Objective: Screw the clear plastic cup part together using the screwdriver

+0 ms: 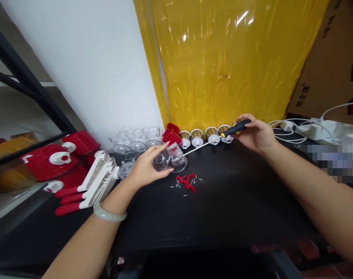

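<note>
My left hand point(149, 166) is wrapped round a clear plastic part point(161, 159) with a round body and a flat base, tipped on its side above the black table. In my right hand point(256, 133) is a screwdriver point(236, 128) with a black and yellow handle. Its long shaft slants down to the left, and the tip is at the base of the clear part; whether it touches a screw I cannot tell. Below them lie several small red plastic pieces point(189, 185) and loose screws point(178, 185).
Several clear cups point(137, 135), red hoppers point(171, 133) and perforated metal drums point(197, 136) line the back of the table point(223, 209). At left are red housings point(53, 161) and white-and-red handles point(91, 186). White cables point(289, 133) and a power strip point(323, 130) lie at right.
</note>
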Demonstrator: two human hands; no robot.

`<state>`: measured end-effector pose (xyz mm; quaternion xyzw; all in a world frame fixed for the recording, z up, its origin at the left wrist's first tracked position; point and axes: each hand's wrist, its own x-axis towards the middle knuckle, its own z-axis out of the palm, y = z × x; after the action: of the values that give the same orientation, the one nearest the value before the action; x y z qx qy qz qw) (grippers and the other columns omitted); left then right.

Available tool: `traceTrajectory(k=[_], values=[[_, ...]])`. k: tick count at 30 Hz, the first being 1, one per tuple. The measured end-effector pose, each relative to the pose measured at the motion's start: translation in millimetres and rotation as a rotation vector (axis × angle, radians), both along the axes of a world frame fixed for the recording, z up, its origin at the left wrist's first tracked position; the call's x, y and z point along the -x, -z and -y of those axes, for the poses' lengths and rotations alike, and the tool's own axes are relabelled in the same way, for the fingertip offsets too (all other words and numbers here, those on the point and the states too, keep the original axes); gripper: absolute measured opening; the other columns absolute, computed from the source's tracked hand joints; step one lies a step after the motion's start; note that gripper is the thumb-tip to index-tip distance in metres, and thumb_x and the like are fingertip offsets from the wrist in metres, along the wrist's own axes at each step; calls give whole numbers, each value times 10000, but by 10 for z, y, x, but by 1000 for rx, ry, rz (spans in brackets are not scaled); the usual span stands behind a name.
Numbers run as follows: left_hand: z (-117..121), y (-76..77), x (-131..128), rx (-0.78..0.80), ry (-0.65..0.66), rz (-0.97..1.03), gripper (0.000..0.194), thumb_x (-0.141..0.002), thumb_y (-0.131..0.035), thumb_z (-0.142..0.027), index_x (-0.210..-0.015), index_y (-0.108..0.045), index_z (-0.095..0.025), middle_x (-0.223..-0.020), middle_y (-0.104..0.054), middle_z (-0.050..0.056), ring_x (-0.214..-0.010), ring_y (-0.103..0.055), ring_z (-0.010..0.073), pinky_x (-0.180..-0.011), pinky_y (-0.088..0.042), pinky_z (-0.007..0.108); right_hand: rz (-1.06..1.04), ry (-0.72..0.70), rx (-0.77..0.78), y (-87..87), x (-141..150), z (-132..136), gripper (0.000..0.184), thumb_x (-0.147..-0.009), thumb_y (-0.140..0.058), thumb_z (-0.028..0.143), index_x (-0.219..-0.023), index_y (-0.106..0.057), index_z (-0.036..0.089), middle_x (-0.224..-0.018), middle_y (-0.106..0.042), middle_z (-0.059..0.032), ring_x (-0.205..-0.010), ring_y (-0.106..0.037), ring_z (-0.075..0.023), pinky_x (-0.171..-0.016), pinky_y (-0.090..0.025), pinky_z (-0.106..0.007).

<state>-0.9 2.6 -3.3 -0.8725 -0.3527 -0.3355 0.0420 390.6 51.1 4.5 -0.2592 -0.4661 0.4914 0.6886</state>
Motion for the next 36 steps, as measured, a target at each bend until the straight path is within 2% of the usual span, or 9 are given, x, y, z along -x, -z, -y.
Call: traceTrajectory(k=[4, 6, 12, 18, 21, 24, 28, 32, 36], values=[[4, 1, -3, 1, 1, 6, 828, -782, -805, -381, -1514, -423, -309, -1296, -610, 91, -1119, -645, 268, -998, -520, 450, 183, 161, 10, 61, -31, -98, 326, -781, -675, 539, -704, -563, 242, -630, -491, -8, -534, -490, -143, -466, -447, -290], [8, -1, -3, 7, -5, 3, 831, -782, -805, -379, -1516, -420, -311, -1293, -611, 90, -1121, -643, 270, -995, -521, 449, 239, 229, 23, 95, -39, -145, 325, -770, -718, 514, -684, -553, 247, -579, -440, 13, -472, -410, -120, -433, -401, -276], [23, -14, -15, 8, -7, 0, 827, -791, -794, -376, -1520, -411, -307, -1282, -612, 87, -1128, -637, 269, -990, -522, 444, 41, 52, -10, 28, -6, -19, 165, -697, -695, 349, -804, -597, 271, -772, -598, -4, -707, -597, -174, -577, -542, -322], [40, -25, -22, 15, -6, 1, 814, -795, -792, -373, -1515, -419, -297, -1280, -612, 83, -1123, -635, 257, -993, -516, 423, 188, 220, -22, 78, -21, -119, 459, -764, -646, 699, -726, -585, 246, -605, -480, 3, -492, -482, -134, -415, -428, -270], [39, -21, -23, 14, -7, -1, 815, -796, -791, -373, -1517, -417, -301, -1279, -614, 81, -1127, -636, 259, -993, -517, 425, 247, 280, 7, 110, -37, -159, 356, -705, -786, 524, -688, -569, 242, -572, -425, 30, -437, -380, -94, -382, -367, -240], [34, -17, -24, 9, -12, 0, 830, -789, -797, -377, -1520, -409, -308, -1287, -611, 82, -1126, -638, 263, -990, -521, 436, 147, 137, -10, 70, -31, -85, 210, -669, -751, 345, -750, -582, 250, -673, -513, 12, -545, -496, -123, -460, -463, -261], [34, -18, -28, 5, -9, 2, 809, -794, -791, -369, -1511, -422, -307, -1273, -614, 81, -1116, -641, 259, -987, -523, 435, 114, 70, -50, 20, -17, -21, 217, -742, -667, 443, -809, -583, 255, -781, -582, -17, -688, -605, -171, -540, -534, -305], [34, -22, -35, 0, -2, 6, 809, -786, -798, -365, -1504, -434, -297, -1258, -619, 82, -1096, -645, 253, -967, -531, 421, 250, 236, -2, 40, -14, -88, 409, -792, -642, 625, -712, -574, 229, -541, -434, 32, -422, -405, -100, -401, -387, -252], [35, -22, -37, 16, -9, 7, 807, -783, -800, -365, -1501, -437, -302, -1262, -623, 79, -1088, -644, 251, -971, -529, 431, 156, 198, -11, 10, -1, -46, 231, -650, -769, 338, -705, -575, 226, -603, -490, 32, -485, -446, -95, -432, -407, -230]])
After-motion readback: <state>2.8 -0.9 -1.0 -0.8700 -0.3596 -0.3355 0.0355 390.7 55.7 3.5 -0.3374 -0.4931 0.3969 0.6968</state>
